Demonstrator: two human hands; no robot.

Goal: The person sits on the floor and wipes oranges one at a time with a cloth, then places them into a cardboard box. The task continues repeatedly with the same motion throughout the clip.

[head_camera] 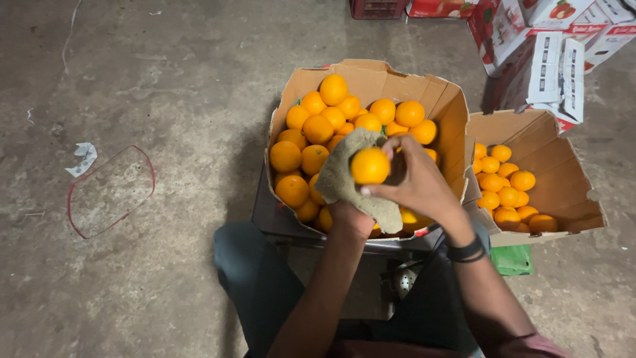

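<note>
An orange point(370, 165) is gripped by the right hand point(417, 182) and pressed against a cloth point(344, 176) draped over the left hand point(350, 215), above a full box point(371, 79); fewer oranges point(507, 189) are seen in the second box point(563, 179)

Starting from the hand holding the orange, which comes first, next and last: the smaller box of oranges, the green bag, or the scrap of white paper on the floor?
From the right hand, in the head view:
1. Smaller box of oranges, just to its right.
2. Green bag, lower right, under that box; close to call with the first.
3. White paper scrap, far left on the floor.
</note>
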